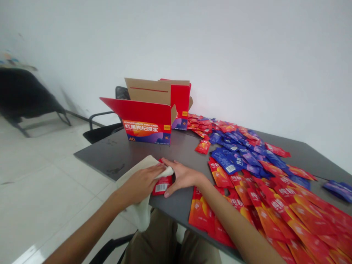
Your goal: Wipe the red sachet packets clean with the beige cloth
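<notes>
My left hand (143, 183) is closed on a pale cloth (143, 216), pressing it against a red pouch (162, 185) that lies flat at the table's near edge. The cloth drapes off that edge toward my lap. Part of the pouch, with a white barcode, shows between my hands. My right hand (183, 178) rests over the pouch's right side, thumb and fingers spread apart around it.
Two open red cartons (145, 126) stand at the back left of the dark table (110, 154). Red pouches (275, 209) and blue pouches (228, 159) are heaped across the right side. A black chair (103, 132) is beyond the left edge.
</notes>
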Motion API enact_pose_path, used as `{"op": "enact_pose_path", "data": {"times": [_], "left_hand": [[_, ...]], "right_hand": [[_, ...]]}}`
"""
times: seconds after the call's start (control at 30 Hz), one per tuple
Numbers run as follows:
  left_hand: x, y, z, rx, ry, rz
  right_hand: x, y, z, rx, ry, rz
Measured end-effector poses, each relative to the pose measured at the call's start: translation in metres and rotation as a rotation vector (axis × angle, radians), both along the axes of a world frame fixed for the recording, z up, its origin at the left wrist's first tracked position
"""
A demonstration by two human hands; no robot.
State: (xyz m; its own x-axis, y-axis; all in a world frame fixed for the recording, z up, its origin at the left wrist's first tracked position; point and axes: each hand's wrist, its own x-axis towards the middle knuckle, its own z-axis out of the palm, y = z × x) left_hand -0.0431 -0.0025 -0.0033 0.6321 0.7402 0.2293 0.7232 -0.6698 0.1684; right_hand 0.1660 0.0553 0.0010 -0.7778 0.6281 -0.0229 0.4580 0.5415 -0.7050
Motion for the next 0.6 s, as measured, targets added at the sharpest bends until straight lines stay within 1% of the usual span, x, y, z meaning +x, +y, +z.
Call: {"op": "enact_pose_path", "data": {"times": [0.07, 0.1, 0.2, 0.27, 0.33, 0.4, 0.47, 0.53, 0.6], "left_hand": [[0.0, 0.003, 0.0, 0.002, 0.02, 0.041], [0.002, 0.001, -0.001, 0.009, 0.037, 0.028], [0.006, -0.013, -0.005, 0.041, 0.074, -0.086], [0.006, -0.016, -0.005, 0.049, 0.057, -0.12], [0.002, -0.008, -0.002, 0.042, 0.019, -0.076], [-0.001, 0.002, 0.001, 0.029, -0.013, 0.001], [-0.001, 0.004, 0.002, 0.019, -0.006, 0.038], [0.002, -0.003, 0.001, 0.024, 0.024, -0.007], [0.005, -0.012, -0.002, 0.038, 0.043, -0.093]], "right_hand": [[0.0, 0.0, 0.0, -0.012, -0.001, 0.001], [0.0, 0.0, 0.0, -0.014, -0.002, 0.005], [0.0, 0.0, 0.0, -0.002, -0.011, 0.002], [-0.001, -0.001, 0.001, 0.007, -0.017, -0.004], [0.0, -0.001, 0.002, 0.008, -0.024, -0.001], [0.0, -0.001, 0.003, 0.006, -0.031, 0.0], [0.0, -0.002, 0.004, 0.003, -0.033, 0.002], [-0.001, -0.001, 0.003, 0.002, -0.029, 0.004], [-0.001, -0.001, 0.002, 0.007, -0.025, 0.003]]}}
